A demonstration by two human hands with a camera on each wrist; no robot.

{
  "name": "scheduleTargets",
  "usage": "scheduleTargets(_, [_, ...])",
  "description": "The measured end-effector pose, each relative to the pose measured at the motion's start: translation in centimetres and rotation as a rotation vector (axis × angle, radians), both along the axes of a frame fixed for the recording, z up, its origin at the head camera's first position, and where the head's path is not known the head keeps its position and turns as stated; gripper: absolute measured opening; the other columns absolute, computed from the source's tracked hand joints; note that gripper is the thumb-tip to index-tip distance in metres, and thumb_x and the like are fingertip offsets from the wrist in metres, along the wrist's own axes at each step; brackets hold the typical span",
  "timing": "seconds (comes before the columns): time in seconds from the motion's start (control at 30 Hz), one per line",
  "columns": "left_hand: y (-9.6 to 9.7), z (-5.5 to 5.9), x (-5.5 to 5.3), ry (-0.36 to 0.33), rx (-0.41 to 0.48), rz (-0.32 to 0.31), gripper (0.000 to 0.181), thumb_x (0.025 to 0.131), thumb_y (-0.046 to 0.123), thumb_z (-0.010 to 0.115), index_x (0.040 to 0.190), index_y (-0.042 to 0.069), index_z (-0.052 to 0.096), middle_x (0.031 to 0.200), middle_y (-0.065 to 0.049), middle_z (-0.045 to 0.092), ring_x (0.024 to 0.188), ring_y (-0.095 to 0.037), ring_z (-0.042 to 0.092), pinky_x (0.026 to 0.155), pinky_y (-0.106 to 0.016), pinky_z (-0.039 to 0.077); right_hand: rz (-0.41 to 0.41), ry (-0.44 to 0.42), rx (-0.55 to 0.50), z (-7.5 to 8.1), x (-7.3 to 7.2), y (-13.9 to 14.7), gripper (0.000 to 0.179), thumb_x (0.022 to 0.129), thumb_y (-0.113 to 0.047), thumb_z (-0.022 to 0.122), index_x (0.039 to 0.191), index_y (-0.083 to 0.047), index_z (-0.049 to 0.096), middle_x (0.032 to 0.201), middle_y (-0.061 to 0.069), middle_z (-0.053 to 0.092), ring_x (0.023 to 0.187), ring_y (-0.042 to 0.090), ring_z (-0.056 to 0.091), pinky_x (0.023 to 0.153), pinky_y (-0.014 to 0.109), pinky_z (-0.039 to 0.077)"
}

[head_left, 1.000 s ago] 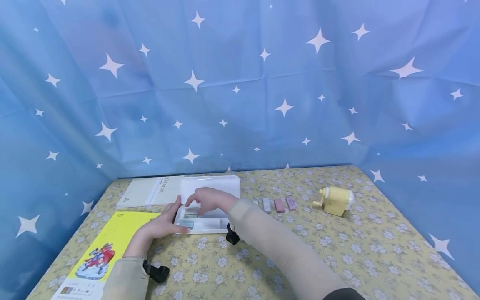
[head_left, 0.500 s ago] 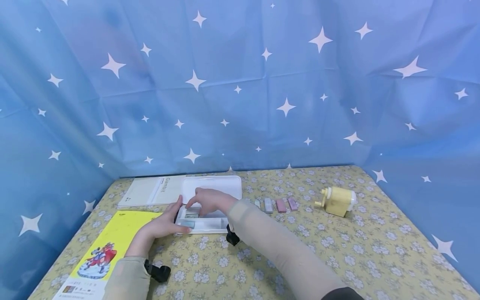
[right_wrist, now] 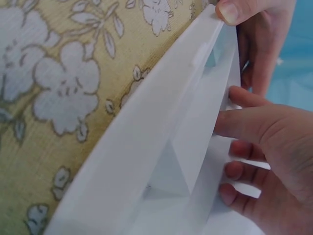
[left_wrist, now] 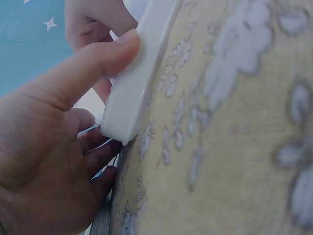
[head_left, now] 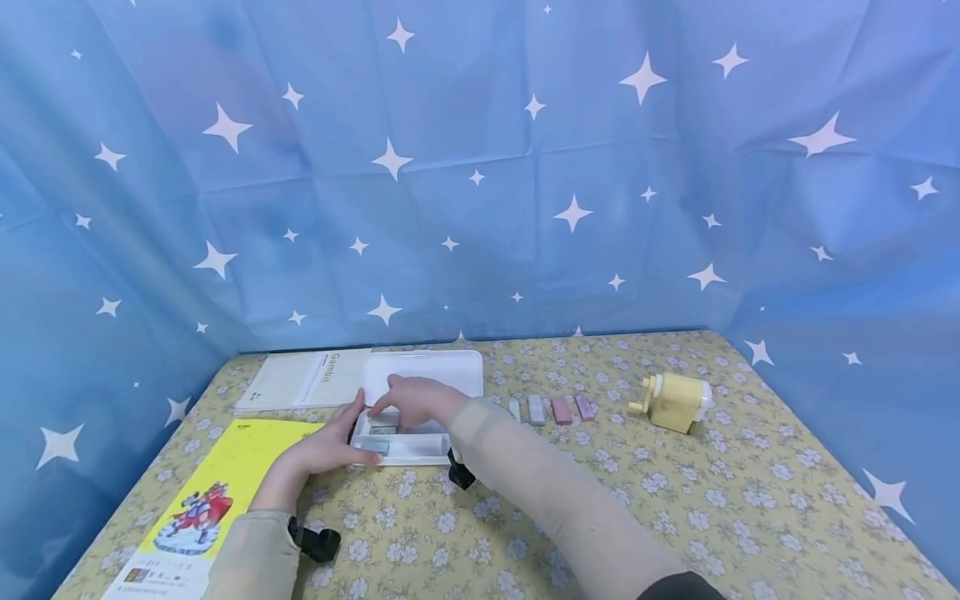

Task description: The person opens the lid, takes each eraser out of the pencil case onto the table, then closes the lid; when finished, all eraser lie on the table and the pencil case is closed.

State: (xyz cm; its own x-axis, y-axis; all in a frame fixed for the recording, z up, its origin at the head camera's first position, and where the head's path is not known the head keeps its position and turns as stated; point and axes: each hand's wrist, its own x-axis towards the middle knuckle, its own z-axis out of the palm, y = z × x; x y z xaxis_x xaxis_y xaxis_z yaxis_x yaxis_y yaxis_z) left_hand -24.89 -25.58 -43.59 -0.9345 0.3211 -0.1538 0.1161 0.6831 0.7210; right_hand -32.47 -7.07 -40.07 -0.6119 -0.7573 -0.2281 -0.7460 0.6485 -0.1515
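We see the white case (head_left: 420,462) open on the table (head_left: 450,533), near its far edge and toward the far left corner, its lid (head_left: 423,363) lying toward that edge. We judge it thin plastic — light, fairly stiff, a little slippery, apt to skid if nudged. The left hand (head_left: 326,450) grips its left end, thumb on the front wall, fingers around the end, which seems a sound hold. The right hand's (head_left: 420,400) fingers dip, spread, into the rear compartment — we cannot tell whether they pinch anything.
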Motion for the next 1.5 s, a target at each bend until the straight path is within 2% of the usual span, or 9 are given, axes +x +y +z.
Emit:
scheduleTargets(0.27, [0.2, 0.1, 0.1, 0.004, 0.009, -0.009, 0.119, 0.079, 0.04, 0.079, 0.155, 0.008, -0.007, 0.158, -0.023, 0.002, 0.143, -0.045, 0.004, 0.107, -0.066, 0.017, 0.006, 0.041, 0.021, -0.1, 0.0, 0.1, 0.055, 0.089, -0.013, 0.072, 0.134, -0.041, 0.058, 0.153, 0.011, 0.033, 0.124, 0.019, 0.051, 0.091, 0.027, 0.045])
scheduleTargets(0.43, [0.3, 0.1, 0.1, 0.003, 0.012, -0.001, 0.119, 0.078, 0.04, 0.079, 0.155, 0.009, -0.005, 0.159, -0.021, 0.004, 0.143, -0.044, 0.007, 0.107, -0.065, 0.017, 0.001, 0.034, 0.009, 0.0, 0.1, 0.3, 0.053, 0.088, -0.012, 0.072, 0.132, -0.04, 0.059, 0.153, 0.011, 0.034, 0.12, 0.019, 0.054, 0.087, 0.026, 0.045])
scheduleTargets(0.53, [0.4, 0.1, 0.1, 0.004, 0.013, 0.003, 0.119, 0.077, 0.04, 0.08, 0.156, 0.009, -0.005, 0.159, -0.021, 0.004, 0.143, -0.044, 0.008, 0.107, -0.065, 0.017, 0.009, 0.041, 0.005, 0.1, 0.1, 0.5, 0.052, 0.088, -0.012, 0.072, 0.13, -0.039, 0.06, 0.142, 0.008, 0.044, 0.103, 0.015, 0.058, 0.08, 0.025, 0.046])
scheduleTargets(0.63, [0.5, 0.2, 0.1, 0.007, 0.011, 0.001, 0.119, 0.077, 0.039, 0.079, 0.155, 0.009, -0.005, 0.159, -0.022, 0.004, 0.143, -0.044, 0.007, 0.107, -0.065, 0.017, 0.025, 0.055, 0.008, 0.2, 0.1, 0.7, 0.052, 0.089, -0.009, 0.071, 0.13, -0.038, 0.06, 0.127, 0.005, 0.051, 0.087, 0.012, 0.055, 0.073, 0.024, 0.044])
scheduleTargets(0.77, [0.4, 0.2, 0.1, 0.007, 0.002, 0.0, 0.119, 0.078, 0.04, 0.079, 0.155, 0.009, -0.006, 0.159, -0.023, 0.003, 0.143, -0.045, 0.005, 0.106, -0.066, 0.016, 0.044, 0.063, 0.013, 0.5, 0.1, 1.2, 0.052, 0.09, -0.007, 0.068, 0.131, -0.037, 0.059, 0.115, 0.001, 0.053, 0.078, 0.01, 0.052, 0.069, 0.024, 0.042])
scheduleTargets(1.0, [0.2, 0.0, 0.0, -0.004, -0.008, 0.004, 0.119, 0.078, 0.042, 0.079, 0.155, 0.01, -0.006, 0.159, -0.022, 0.001, 0.143, -0.045, 0.003, 0.106, -0.066, 0.016, 0.089, 0.049, -0.018, 1.5, 0.5, 2.2, 0.052, 0.089, -0.006, 0.069, 0.132, -0.033, 0.058, 0.106, -0.001, 0.054, 0.079, 0.01, 0.052, 0.072, 0.023, 0.044])
scheduleTargets(1.27, [0.0, 0.1, 0.1, -0.005, -0.022, 0.013, 0.12, 0.077, 0.042, 0.079, 0.155, 0.008, -0.006, 0.159, -0.024, 0.001, 0.143, -0.046, 0.004, 0.106, -0.066, 0.017, 0.086, -0.009, -0.059, 2.2, 1.1, 3.8, 0.051, 0.089, -0.003, 0.067, 0.134, -0.027, 0.057, 0.112, -0.004, 0.06, 0.101, 0.01, 0.057, 0.085, 0.024, 0.046])
scheduleTargets(1.5, [0.1, 0.2, 0.2, -0.009, -0.017, 0.017, 0.119, 0.077, 0.038, 0.079, 0.155, 0.007, -0.006, 0.158, -0.024, 0.003, 0.142, -0.046, 0.006, 0.105, -0.066, 0.019, 0.067, -0.083, -0.121, 2.6, 1.8, 5.3, 0.05, 0.09, -0.004, 0.066, 0.134, -0.024, 0.056, 0.102, -0.008, 0.06, 0.09, 0.007, 0.055, 0.074, 0.026, 0.045])
